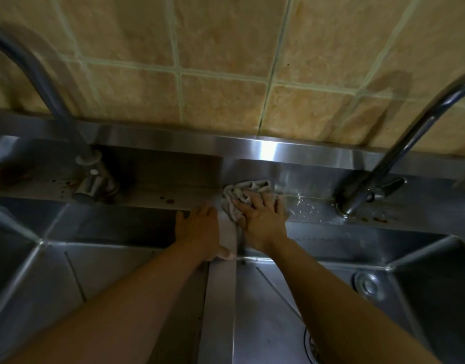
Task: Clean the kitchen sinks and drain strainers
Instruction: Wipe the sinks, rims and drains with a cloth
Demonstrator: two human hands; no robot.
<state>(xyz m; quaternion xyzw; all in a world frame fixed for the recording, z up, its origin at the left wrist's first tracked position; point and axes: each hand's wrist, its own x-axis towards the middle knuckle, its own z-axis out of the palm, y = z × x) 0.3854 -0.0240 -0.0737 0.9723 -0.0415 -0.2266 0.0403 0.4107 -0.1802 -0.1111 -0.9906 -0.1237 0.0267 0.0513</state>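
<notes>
Across the lower frame lie the steel sinks point(278, 324), split by a divider point(221, 298). At centre, your right hand point(261, 219) presses the crumpled grey cloth point(242, 195) flat onto the back ledge, fingers straight and slightly spread. Your left hand point(200, 229) rests just beside it on the divider's top, fingers relaxed, holding nothing. A drain strainer point(311, 345) shows at the bottom edge.
</notes>
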